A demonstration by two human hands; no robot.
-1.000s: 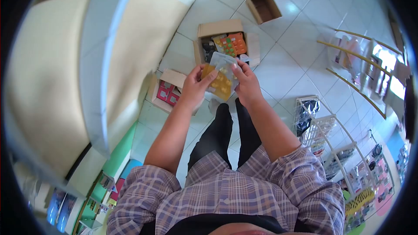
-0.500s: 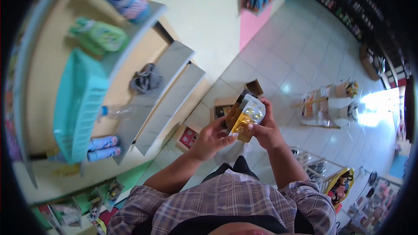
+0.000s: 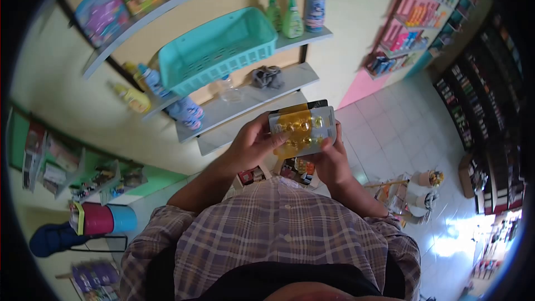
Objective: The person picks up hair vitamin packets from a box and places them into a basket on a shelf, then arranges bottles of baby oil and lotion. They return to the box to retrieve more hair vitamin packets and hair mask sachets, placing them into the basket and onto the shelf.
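Both my hands hold a small stack of blister-type packs (image 3: 302,128) in front of my chest, silver and yellow with clear bumps. My left hand (image 3: 253,144) grips the left edge, its thumb over the lower front. My right hand (image 3: 332,160) closes round the lower right side, its thumb near the bottom corner. A dark-topped pack shows behind the front one. Beyond the packs, a turquoise basket (image 3: 223,58) rests on the wall shelf, with green bottles (image 3: 292,19) and a blue bottle (image 3: 316,4) on its right.
A grey crumpled item (image 3: 267,77) lies on a lower shelf (image 3: 301,78). Open boxes (image 3: 298,171) stand on the floor below my hands. Dark racks (image 3: 473,100) are at the right, a small stand with pots (image 3: 429,178) nearer. Bins (image 3: 97,218) are at the left.
The view has turned towards the wall shelves, so the basket now appears upright near the top centre. My hands still hold the packs, which look more level and face me more squarely.
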